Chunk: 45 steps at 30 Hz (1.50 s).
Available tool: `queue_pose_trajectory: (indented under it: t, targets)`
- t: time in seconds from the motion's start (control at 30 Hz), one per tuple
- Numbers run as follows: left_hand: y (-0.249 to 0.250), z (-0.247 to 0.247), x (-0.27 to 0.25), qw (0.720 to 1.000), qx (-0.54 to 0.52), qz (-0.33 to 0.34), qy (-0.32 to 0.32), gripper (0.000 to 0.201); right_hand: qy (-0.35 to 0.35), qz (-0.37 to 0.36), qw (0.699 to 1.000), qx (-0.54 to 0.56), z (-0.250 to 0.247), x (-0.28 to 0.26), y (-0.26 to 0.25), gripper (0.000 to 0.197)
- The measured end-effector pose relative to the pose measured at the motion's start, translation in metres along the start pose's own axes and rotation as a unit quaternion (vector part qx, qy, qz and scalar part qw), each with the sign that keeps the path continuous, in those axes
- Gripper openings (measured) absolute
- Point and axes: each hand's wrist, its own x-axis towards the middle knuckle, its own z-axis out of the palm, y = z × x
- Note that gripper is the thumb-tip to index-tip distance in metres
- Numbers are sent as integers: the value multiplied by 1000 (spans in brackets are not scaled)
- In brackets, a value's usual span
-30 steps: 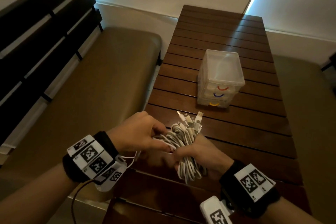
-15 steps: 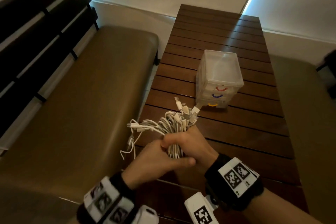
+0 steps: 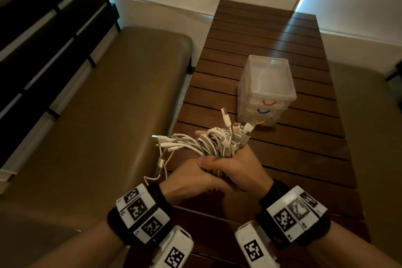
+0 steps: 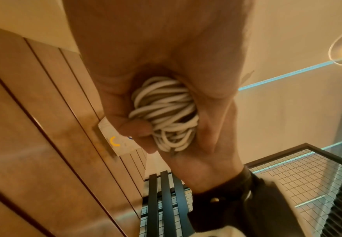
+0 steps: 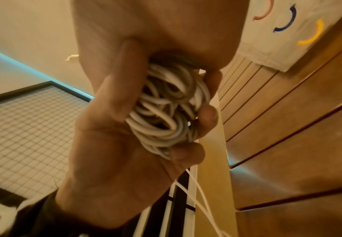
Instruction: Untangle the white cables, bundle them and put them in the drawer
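Left hand (image 3: 191,177) has apparently closed beside right hand (image 3: 235,169), both clamping the cables (image 3: 214,142).

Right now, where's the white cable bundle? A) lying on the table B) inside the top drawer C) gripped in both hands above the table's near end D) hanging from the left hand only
C: both the left hand and the right hand wrap the cable bundle above the near end of the table; the drawer unit sits shut farther back.
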Motion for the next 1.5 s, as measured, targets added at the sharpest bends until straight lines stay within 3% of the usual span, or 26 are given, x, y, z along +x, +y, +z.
queue_pose_trajectory:
  t: [0.17, 0.33, 0.5, 0.63, 0.67, 0.73, 0.8, 0.87, 0.97, 1.1, 1.2, 1.27, 1.3, 1.4, 1.5]
  targets:
    - [12, -10, 9, 999, -13, -22, -46, 20, -12, -20, 1000, -17, -3, 8, -6, 30]
    - [12, -12, 18, 998, -44, 33, -9, 24, -48, -45, 998, 6, -4, 21, -23, 24]
    - [10, -10, 18, 999, -28, 34, -2, 23, -68, -12, 997, -17, -5, 17, -23, 18]
    - [17, -14, 13, 997, 43, 10, -62, 16, -170, 74, 982, -28, -19, 15, -26, 40]
    - [19, -15, 13, 996, 47, 13, -69, 14, -180, 81, 980, -27, -21, 17, -27, 37]
    - [21, -13, 13, 996, 45, 36, -74, 30, -177, 69, 982, -11, -20, 21, -29, 27]
    - [20, -9, 12, 994, 48, 73, -67, 54, -185, 55, 981, -5, -17, 24, -31, 30]
    - [13, -7, 14, 995, 10, 88, -47, 47, -194, 47, 980, 10, -11, 22, -27, 37]
    - [-1, -6, 16, 994, -36, 100, -15, 33, -169, 74, 980, 70, -7, 18, -24, 29]
    - [-19, -3, 16, 987, -73, 142, 15, 24, -161, 96, 979, 78, 11, 17, -17, 34]
    - [-22, -1, 14, 990, -98, 99, 4, 24, -116, 49, 978, 164, 16, 16, -20, 33]
    - [-18, -6, 10, 996, -62, 67, -19, 26, -139, 104, 971, 166, 22, 11, -8, 27]
    - [-16, -11, 9, 998, -29, 48, -40, 22, -109, 103, 977, 149, 20, 10, -3, 24]
    - [-10, -28, 2, 982, 164, 16, -93, 22, -82, 106, 983, 128, 24, 1, -7, 14]
    - [-12, -46, -10, 963, 263, 31, -55, 59, -9, 99, 986, 136, 23, 3, -2, 17]
